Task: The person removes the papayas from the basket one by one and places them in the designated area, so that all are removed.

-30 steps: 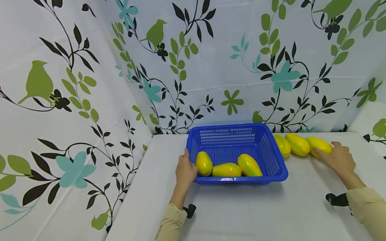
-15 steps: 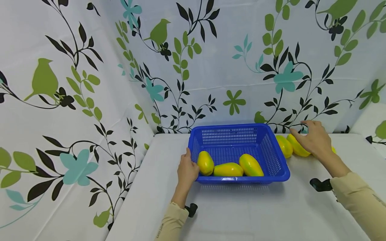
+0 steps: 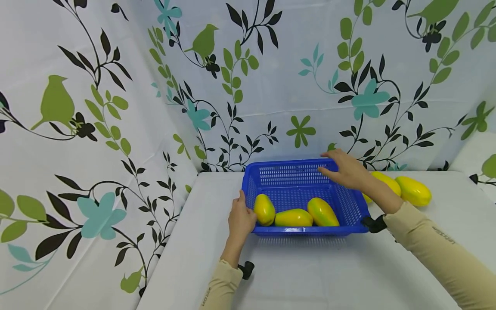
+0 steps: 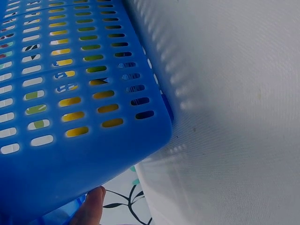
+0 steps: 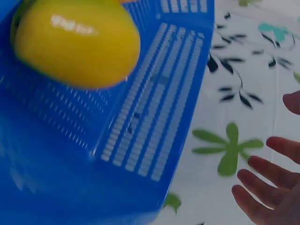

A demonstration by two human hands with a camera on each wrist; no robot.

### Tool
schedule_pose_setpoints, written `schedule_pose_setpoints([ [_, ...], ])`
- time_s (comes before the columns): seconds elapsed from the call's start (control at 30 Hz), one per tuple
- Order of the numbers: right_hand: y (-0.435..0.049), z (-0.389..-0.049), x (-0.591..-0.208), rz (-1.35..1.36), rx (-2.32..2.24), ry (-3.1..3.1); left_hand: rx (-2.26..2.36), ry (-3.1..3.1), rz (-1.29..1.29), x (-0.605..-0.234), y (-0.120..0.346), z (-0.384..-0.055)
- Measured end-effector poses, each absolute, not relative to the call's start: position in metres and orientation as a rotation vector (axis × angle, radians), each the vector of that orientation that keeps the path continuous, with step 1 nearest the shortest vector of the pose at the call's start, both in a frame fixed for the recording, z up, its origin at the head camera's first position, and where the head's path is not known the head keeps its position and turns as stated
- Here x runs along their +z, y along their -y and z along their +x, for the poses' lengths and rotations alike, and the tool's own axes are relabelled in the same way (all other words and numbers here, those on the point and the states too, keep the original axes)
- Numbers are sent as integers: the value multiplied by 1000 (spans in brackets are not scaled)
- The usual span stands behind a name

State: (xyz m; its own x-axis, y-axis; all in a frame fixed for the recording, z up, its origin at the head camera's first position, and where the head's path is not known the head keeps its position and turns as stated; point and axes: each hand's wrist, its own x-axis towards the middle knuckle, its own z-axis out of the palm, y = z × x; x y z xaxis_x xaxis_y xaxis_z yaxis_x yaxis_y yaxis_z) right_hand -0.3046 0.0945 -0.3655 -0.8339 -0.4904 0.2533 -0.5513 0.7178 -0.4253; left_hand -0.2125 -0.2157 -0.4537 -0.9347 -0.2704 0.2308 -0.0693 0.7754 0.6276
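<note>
My left hand (image 3: 240, 217) grips the left rim of the blue plastic basket (image 3: 298, 232); its thumb (image 4: 91, 206) shows at the basket's edge in the left wrist view. My right hand (image 3: 348, 170), fingers spread, is raised over the basket's back right corner and holds nothing. The right wrist view has those fingers (image 5: 269, 176) apart from the rim. Along the basket's near side lie three glossy yellow-green fruits shaped like mangoes: one at the left (image 3: 264, 209), a middle fruit (image 3: 293, 218) and one at the right (image 3: 322, 212).
Right of the basket, similar fruits rest on the white table (image 3: 294, 271): an outer fruit (image 3: 414, 190), another fruit (image 3: 389, 183) beside it, and a third mostly hidden behind my right wrist. A patterned cloth (image 3: 267, 94) with leaves and birds hangs behind and at left.
My right hand has moved left, from the outermost fruit, across the others, to above the basket's back right corner, carrying nothing. My left hand and the basket stay in place.
</note>
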Motion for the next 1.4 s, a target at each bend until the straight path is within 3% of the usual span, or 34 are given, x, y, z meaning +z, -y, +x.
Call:
schedule_pose_setpoints([
  [0.27, -45, -306, -387, 1097, 641, 2899, -930, 2651, 251, -455, 213, -212],
  [0.7, -18, -299, -403, 1358, 796, 2985, -918, 2649, 254, -458, 214, -213],
  [1.4, -1, -278, -436, 1450, 836, 3160, -918, 2660, 262, -457, 217, -213],
])
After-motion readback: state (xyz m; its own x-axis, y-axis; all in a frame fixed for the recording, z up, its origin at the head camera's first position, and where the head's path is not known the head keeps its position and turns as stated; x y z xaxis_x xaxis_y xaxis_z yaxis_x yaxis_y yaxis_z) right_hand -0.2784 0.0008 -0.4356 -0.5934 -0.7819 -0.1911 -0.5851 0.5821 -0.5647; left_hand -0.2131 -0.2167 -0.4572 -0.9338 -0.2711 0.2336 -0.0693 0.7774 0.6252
